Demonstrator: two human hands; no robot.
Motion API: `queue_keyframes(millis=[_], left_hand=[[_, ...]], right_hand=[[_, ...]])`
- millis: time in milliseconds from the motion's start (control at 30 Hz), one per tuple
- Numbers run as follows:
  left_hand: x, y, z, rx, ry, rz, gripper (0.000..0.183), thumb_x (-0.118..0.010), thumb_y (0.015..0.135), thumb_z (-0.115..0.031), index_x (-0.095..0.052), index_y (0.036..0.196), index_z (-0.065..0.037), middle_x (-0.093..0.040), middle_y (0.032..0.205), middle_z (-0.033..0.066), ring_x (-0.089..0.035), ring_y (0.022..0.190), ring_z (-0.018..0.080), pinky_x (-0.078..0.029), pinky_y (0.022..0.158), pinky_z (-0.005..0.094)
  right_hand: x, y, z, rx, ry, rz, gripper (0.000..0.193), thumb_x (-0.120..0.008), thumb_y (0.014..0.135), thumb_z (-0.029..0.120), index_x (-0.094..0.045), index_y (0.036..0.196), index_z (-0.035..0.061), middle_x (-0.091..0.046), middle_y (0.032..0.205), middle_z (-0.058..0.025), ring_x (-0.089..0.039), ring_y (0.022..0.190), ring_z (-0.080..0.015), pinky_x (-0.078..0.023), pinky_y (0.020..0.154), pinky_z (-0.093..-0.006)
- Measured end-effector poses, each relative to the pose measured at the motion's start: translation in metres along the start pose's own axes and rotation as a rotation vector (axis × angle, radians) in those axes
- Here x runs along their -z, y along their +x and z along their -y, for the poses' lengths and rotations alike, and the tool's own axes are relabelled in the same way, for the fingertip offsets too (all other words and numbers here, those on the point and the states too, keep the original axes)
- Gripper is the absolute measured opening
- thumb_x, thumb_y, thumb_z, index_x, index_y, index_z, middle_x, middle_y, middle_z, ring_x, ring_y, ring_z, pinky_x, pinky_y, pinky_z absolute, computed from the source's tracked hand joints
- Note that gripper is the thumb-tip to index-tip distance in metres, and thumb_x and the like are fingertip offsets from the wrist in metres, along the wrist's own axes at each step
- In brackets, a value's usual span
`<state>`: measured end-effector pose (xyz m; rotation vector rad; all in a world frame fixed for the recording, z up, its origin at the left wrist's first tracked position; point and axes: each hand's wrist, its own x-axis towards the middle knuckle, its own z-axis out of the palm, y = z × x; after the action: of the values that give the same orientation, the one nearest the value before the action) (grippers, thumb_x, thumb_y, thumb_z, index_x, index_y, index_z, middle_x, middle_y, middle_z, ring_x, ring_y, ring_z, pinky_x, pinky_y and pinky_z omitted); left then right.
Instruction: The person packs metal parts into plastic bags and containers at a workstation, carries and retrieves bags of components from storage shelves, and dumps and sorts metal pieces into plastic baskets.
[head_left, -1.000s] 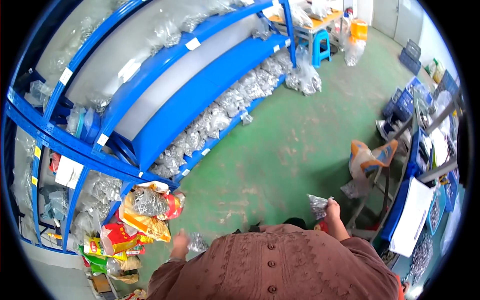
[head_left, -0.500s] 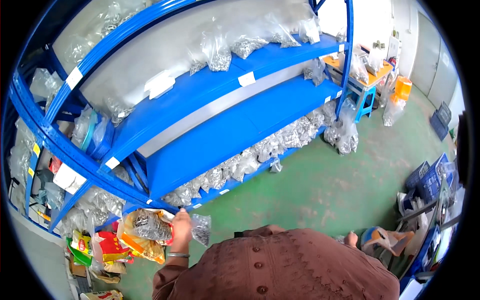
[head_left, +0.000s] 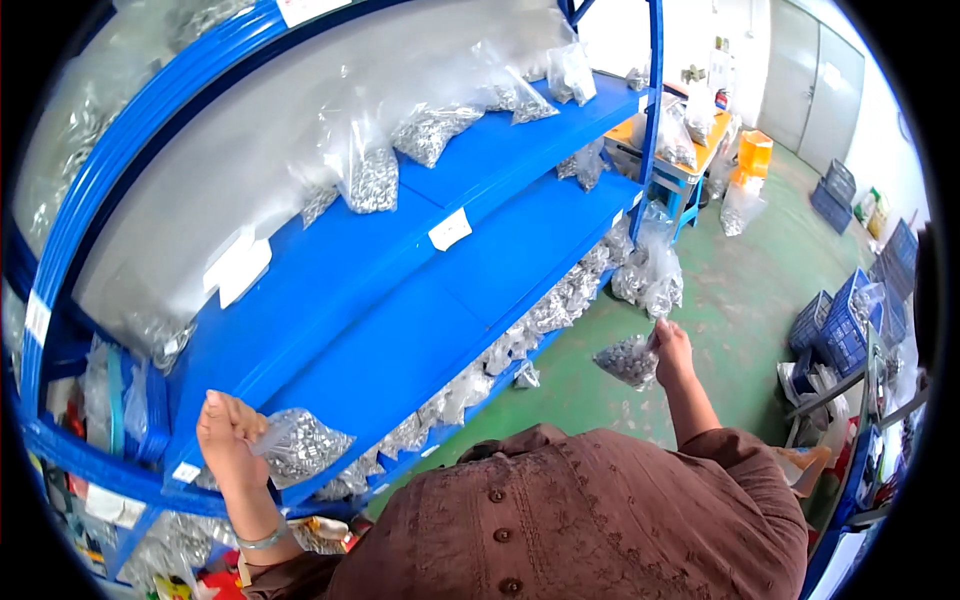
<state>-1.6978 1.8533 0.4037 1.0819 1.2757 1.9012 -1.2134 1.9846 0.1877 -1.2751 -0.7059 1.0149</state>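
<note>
Left hand (head_left: 232,440) pinches one bag (head_left: 305,447), right hand (head_left: 674,356) another bag (head_left: 627,362), both by the neck, likely preventing spills.

A parts storeroom, shown by blue shelving (head_left: 400,325), bagged small parts (head_left: 374,180) and plastic crates (head_left: 848,316).

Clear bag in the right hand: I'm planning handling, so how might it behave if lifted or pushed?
The bag looks thin and bunched at the right hand, so it likely flops. It may be heavy for its size, packed with small metallic-looking pieces. Many and separate, these could shift.
</note>
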Motion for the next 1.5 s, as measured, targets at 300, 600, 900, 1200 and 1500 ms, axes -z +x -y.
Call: queue_keyframes(millis=[300, 600, 900, 1200, 1500], left_hand=[[-0.090, 0.131, -0.001, -0.008, 0.006, 0.383, 0.035, -0.037, 0.091, -0.031, -0.034, 0.062, -0.011, -0.027, 0.046, -0.0036, -0.026, 0.042, 0.0064, -0.030, 0.046, 0.0218], [-0.221, 0.239, 0.040, -0.009, -0.043, 0.534, 0.034, -0.039, 0.090, -0.031, -0.034, 0.062, -0.012, -0.028, 0.047, -0.0042, -0.029, 0.042, 0.0061, -0.032, 0.046, 0.0229], [-0.381, 0.350, 0.148, -0.015, -0.007, 0.304, 0.032, -0.042, 0.089, -0.028, -0.041, 0.063, -0.010, -0.035, 0.051, -0.0022, -0.033, 0.044, 0.0082, -0.031, 0.042, 0.0237], [-0.446, 0.427, 0.251, 0.031, -0.247, -0.335, 0.031, -0.035, 0.090, -0.025, -0.045, 0.068, -0.005, -0.043, 0.057, 0.0008, -0.039, 0.047, 0.0117, -0.032, 0.042, 0.0252], [-0.450, 0.435, 0.248, -0.029, 0.018, -0.169, 0.031, -0.037, 0.090, -0.025, -0.046, 0.068, -0.005, -0.044, 0.059, 0.0026, -0.042, 0.052, 0.0127, -0.037, 0.048, 0.0261]], right_hand=[[-0.036, 0.039, 0.098, 0.231, 0.002, -0.064, 0.024, -0.046, 0.085, 0.020, -0.045, 0.065, 0.0086, -0.041, 0.058, 0.0032, -0.034, 0.054, -0.0063, -0.027, 0.051, -0.0219], [-0.102, 0.124, 0.191, 0.351, 0.159, 0.204, 0.026, -0.046, 0.086, 0.022, -0.044, 0.064, 0.0085, -0.042, 0.057, 0.0009, -0.037, 0.052, -0.0081, -0.029, 0.049, -0.0218], [-0.203, 0.256, 0.227, 0.330, 0.055, 0.621, 0.030, -0.042, 0.088, 0.022, -0.045, 0.064, 0.0049, -0.044, 0.060, -0.0024, -0.039, 0.055, -0.0106, -0.032, 0.055, -0.0229], [-0.295, 0.337, 0.210, 0.125, 0.167, 0.867, 0.029, -0.049, 0.085, 0.022, -0.047, 0.060, 0.0072, -0.046, 0.057, -0.0012, -0.039, 0.052, -0.0102, -0.032, 0.052, -0.0244], [-0.370, 0.382, 0.202, 0.121, 0.215, 0.984, 0.024, -0.050, 0.084, 0.024, -0.052, 0.070, 0.0043, -0.045, 0.059, 0.0012, -0.038, 0.053, -0.0088, -0.031, 0.050, -0.0243]])
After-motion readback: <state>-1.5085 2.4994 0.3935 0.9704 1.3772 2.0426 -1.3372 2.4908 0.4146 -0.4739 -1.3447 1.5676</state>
